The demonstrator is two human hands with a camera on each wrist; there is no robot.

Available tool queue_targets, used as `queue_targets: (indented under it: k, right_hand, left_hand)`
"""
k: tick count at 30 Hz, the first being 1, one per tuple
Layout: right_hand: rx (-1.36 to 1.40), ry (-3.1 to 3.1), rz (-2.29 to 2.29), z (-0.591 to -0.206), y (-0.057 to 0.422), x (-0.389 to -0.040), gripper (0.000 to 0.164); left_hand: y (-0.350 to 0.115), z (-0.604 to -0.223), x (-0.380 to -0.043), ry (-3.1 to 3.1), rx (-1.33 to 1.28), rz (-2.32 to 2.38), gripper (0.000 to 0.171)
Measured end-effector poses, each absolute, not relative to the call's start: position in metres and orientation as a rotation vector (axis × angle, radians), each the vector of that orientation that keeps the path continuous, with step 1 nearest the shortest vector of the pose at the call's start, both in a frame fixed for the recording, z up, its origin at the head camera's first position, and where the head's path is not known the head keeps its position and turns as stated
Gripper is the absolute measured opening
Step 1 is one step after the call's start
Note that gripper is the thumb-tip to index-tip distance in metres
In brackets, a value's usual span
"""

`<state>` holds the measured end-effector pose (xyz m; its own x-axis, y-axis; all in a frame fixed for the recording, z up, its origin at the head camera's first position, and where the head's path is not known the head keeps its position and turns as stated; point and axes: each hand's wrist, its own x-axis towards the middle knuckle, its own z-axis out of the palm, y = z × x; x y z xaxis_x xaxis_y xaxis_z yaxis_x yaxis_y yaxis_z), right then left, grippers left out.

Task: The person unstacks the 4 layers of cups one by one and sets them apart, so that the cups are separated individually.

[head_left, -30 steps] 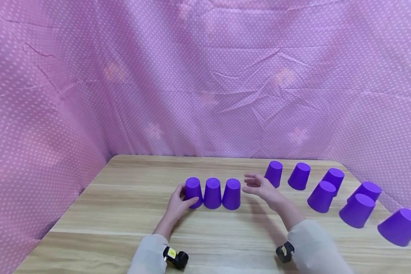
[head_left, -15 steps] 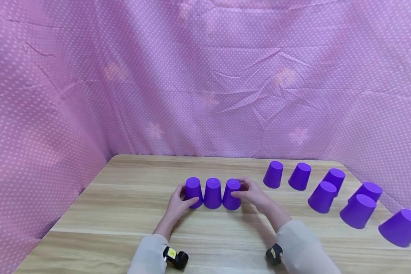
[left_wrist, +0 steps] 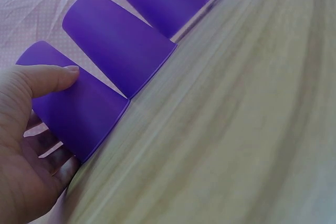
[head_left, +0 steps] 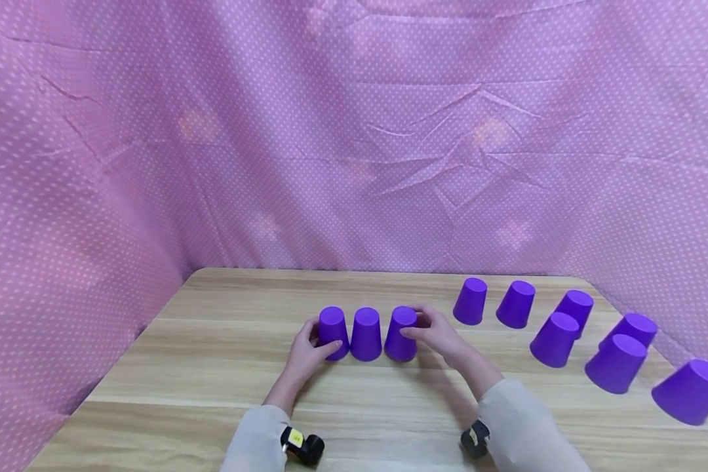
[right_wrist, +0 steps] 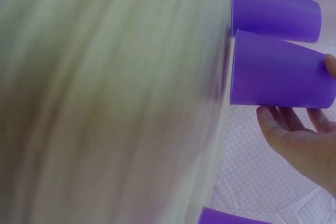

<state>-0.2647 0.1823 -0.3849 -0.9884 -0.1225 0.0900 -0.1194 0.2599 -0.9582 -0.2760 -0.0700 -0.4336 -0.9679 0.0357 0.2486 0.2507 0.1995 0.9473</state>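
Three purple cups stand upside down in a row at the middle of the table. My left hand [head_left: 303, 355] holds the left cup [head_left: 333, 329], thumb across its near side and fingers behind it. In the left wrist view that cup [left_wrist: 79, 116] touches the middle cup [left_wrist: 118, 45] at the base. My right hand [head_left: 441, 339] grips the right cup [head_left: 397, 346] between thumb and fingers. A narrow gap parts it from the middle cup [head_left: 366, 335]. In the right wrist view, the right cup's [right_wrist: 281, 72] rim is close to the tabletop.
Several more upside-down purple cups stand to the right, among them a back cup [head_left: 470, 303], a nearer cup [head_left: 554, 339] and one near the right edge [head_left: 687, 393]. The wooden table [head_left: 171, 387] meets a pink dotted curtain [head_left: 354, 164] behind.
My right hand has come in from the right and taken hold of the right cup, which has shifted slightly right, away from the middle cup. My left hand keeps its hold.
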Motion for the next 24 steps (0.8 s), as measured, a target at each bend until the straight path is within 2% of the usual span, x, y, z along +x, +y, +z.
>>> queue_targets:
  k: [10,16,24]
  right_hand:
    - [-0.239,2.562,-1.851,-0.37,0.208,-0.261,0.053]
    - [-0.241,2.608,-1.848,-0.364,0.231,-0.257,0.05]
    - [-0.212,2.66,-1.8,-0.356,0.264,-0.251,0.057]
  left_hand:
    - [-0.069,-0.434,-0.28,-2.296,-0.265,-1.862,0.061]
    - [-0.068,-0.436,-0.279,-2.291,-0.281,-1.871,0.061]
    - [-0.07,-0.438,-0.28,-2.296,-0.269,-1.86,0.061]
